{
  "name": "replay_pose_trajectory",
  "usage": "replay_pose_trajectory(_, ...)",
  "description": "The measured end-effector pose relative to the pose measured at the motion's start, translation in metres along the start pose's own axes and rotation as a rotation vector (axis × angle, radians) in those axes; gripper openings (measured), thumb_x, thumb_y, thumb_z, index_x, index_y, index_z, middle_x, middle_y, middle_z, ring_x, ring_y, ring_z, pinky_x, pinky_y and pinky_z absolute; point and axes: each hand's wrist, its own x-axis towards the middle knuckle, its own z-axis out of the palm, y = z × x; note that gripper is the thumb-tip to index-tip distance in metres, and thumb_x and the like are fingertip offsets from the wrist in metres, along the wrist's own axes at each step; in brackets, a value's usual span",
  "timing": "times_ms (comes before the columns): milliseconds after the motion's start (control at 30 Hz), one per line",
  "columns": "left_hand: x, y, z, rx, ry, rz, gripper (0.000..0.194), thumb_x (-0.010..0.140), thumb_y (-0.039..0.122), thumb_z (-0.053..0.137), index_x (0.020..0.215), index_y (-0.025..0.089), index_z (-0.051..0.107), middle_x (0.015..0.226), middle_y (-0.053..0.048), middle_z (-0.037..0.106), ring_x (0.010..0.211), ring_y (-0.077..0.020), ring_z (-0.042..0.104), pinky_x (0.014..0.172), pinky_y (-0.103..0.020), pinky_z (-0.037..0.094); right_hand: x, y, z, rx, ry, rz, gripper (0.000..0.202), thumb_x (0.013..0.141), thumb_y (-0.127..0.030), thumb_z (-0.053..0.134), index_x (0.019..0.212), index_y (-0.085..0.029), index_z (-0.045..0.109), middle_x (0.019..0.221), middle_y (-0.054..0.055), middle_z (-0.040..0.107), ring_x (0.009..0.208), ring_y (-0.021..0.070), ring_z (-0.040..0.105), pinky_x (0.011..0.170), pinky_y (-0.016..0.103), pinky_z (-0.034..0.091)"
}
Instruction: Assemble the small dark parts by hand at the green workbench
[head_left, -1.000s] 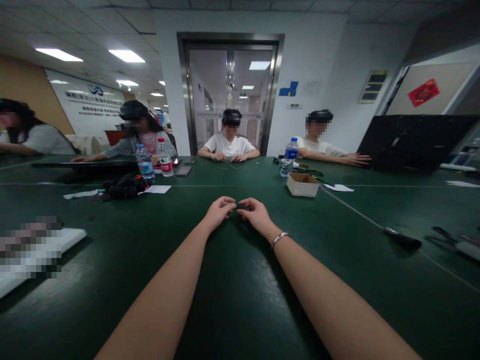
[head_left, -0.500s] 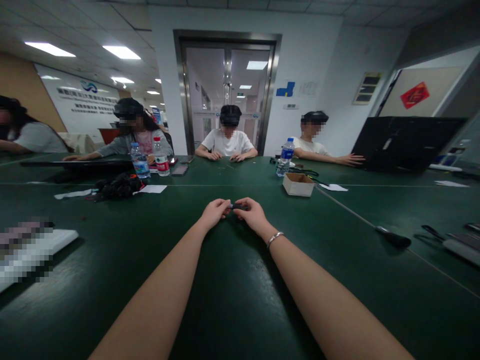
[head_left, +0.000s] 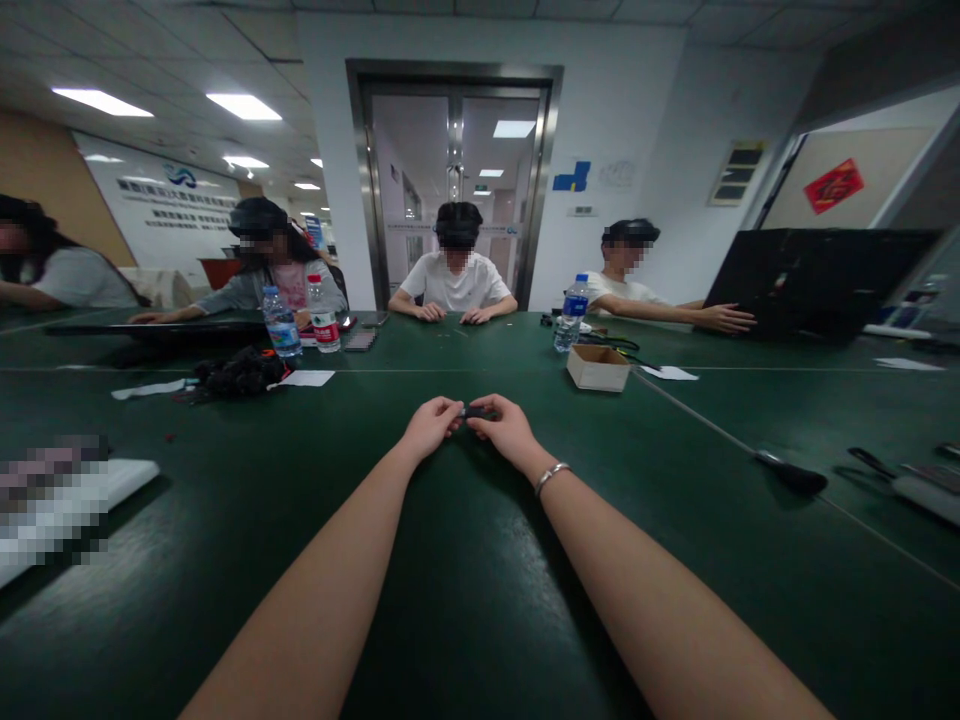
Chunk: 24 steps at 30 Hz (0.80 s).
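Observation:
My left hand and my right hand meet over the middle of the green table. Between their fingertips is a small dark stick-shaped object with a lighter grey end on the left. The left fingers pinch that grey end, and the right thumb and fingers are closed on the dark part. Fingers hide much of it, so its exact kind is unclear. A silver bracelet circles my right wrist.
A small open box and a water bottle stand ahead to the right. Two bottles and a black bundle are at the left. A dark-bristled brush lies right. Several people in headsets sit across.
My hands keep nearly the same pose around the small object. At the right, a co-worker's hand has shifted rightward along the black panel. The view has moved slightly.

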Motion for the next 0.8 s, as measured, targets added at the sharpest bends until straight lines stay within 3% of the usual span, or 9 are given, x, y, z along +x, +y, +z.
replay_pose_trajectory(200, -0.0054, 0.0021, -0.0054, -0.037, -0.054, 0.110, 0.025, 0.068, 0.027, 0.070, 0.088, 0.016, 0.061, 0.090, -0.005, 0.065, 0.080, -0.0132, 0.059, 0.063, -0.022, 0.043, 0.0011, 0.0004, 0.0004, 0.007, 0.002, 0.009, 0.026, 0.066, -0.016, 0.067, 0.090, -0.016, 0.059, 0.073, -0.003, 0.059, 0.050, 0.0052, 0.053, 0.049, 0.019, 0.045)
replay_pose_trajectory(333, -0.0028, 0.0028, -0.0040, -0.031, -0.016, 0.026, 0.029, 0.072, 0.037, 0.067, 0.093, 0.018, 0.061, 0.094, -0.006, 0.065, 0.082, -0.0143, 0.061, 0.062, -0.021, 0.044, 0.0005, -0.0011, 0.0000, 0.010, 0.003, 0.014, 0.025, 0.066, -0.018, 0.068, 0.089, -0.016, 0.059, 0.072, -0.003, 0.059, 0.050, 0.0055, 0.053, 0.049, 0.020, 0.045)
replay_pose_trajectory(467, 0.0018, 0.0014, 0.0009, -0.010, 0.007, -0.034, 0.029, 0.077, 0.044, 0.060, 0.083, 0.015, 0.060, 0.078, -0.004, 0.063, 0.066, -0.0107, 0.057, 0.057, -0.021, 0.041, -0.0001, -0.0022, -0.0008, 0.007, 0.001, 0.013, 0.026, 0.065, -0.018, 0.068, 0.090, -0.016, 0.060, 0.073, -0.004, 0.058, 0.049, 0.0055, 0.052, 0.049, 0.021, 0.045)
replay_pose_trajectory(567, 0.0016, 0.0000, 0.0004, 0.027, -0.014, 0.013, 0.023, 0.076, 0.037, 0.064, 0.083, 0.015, 0.061, 0.073, -0.002, 0.060, 0.064, -0.0103, 0.054, 0.056, -0.021, 0.041, -0.0004, -0.0026, -0.0009, 0.000, 0.002, 0.010, 0.027, 0.064, -0.018, 0.068, 0.090, -0.016, 0.060, 0.071, -0.004, 0.057, 0.048, 0.0054, 0.052, 0.048, 0.020, 0.044)
replay_pose_trajectory(733, -0.0008, -0.0065, -0.0044, 0.058, -0.041, 0.051, 0.016, 0.075, 0.025, 0.063, 0.089, 0.016, 0.061, 0.084, -0.004, 0.063, 0.076, -0.0134, 0.058, 0.064, -0.024, 0.046, -0.0001, -0.0015, -0.0010, 0.003, 0.012, 0.017, 0.026, 0.064, -0.016, 0.069, 0.089, -0.016, 0.061, 0.070, -0.004, 0.058, 0.048, 0.0050, 0.052, 0.048, 0.019, 0.045)
replay_pose_trajectory(800, -0.0011, -0.0009, 0.0000, 0.107, 0.045, 0.052, 0.016, 0.075, 0.021, 0.062, 0.090, 0.017, 0.061, 0.088, -0.005, 0.062, 0.083, -0.0157, 0.059, 0.073, -0.028, 0.047, 0.0004, -0.0003, -0.0020, 0.033, 0.013, 0.023, 0.027, 0.063, -0.018, 0.070, 0.089, -0.015, 0.061, 0.068, -0.004, 0.057, 0.048, 0.0051, 0.052, 0.047, 0.019, 0.045)
